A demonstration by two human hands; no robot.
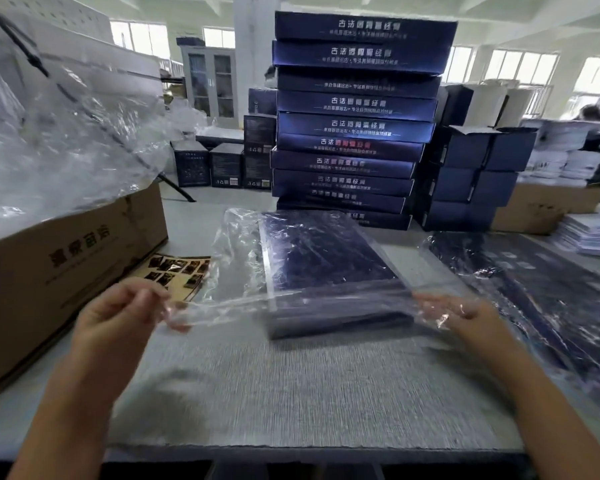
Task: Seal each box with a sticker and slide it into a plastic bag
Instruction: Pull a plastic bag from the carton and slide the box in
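Bagging step: left hand (118, 313) and right hand (465, 317) pinch clear plastic bag's (236, 258) mouth around flat dark-blue box (329, 268); next, likely draw bag fully over.

Bright windows (523, 69), grey glass-fronted cabinet (210, 84), white pillar (253, 46), pale ceiling (499, 12).

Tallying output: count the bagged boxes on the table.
2: one bagged box at centre, bag pinched by left hand and right hand; another at the right edge, maybe more beneath.
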